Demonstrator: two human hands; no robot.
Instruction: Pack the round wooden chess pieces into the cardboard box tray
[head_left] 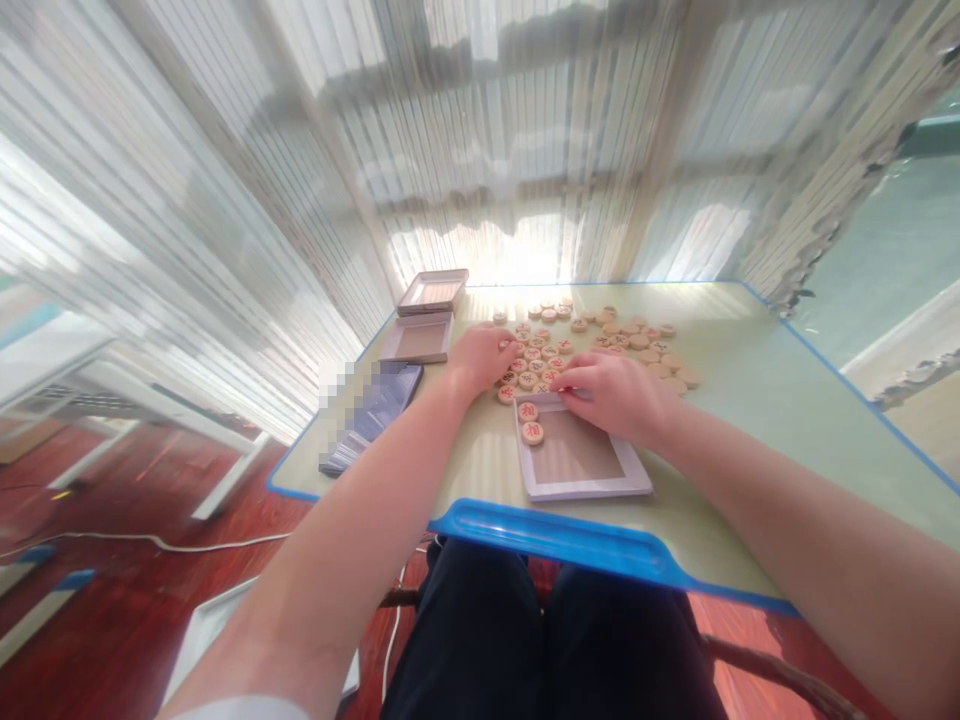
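Round wooden xiangqi pieces (533, 354) with red or dark characters lie in a loose cluster on the table. At the left side of this cluster, my left hand (482, 360) has its fingers curled closed round a piece that is largely covered. My right hand (611, 392) is above the far rim of a shallow white-edged box tray (589, 489). Its thumb and fingers pinch a xiangqi piece, of which only a sliver with red shows. Inside the tray's far left corner are two red-marked pieces (532, 433), one nearer me than the other.
More pieces (652, 345), many blank side up, spread to the right. An open box lid (418, 338) and another box (433, 290) are at the far left. A dark blue folded sheet (375, 415) lies nearer. The folding table (765, 400) has a blue rim and handle (559, 535).
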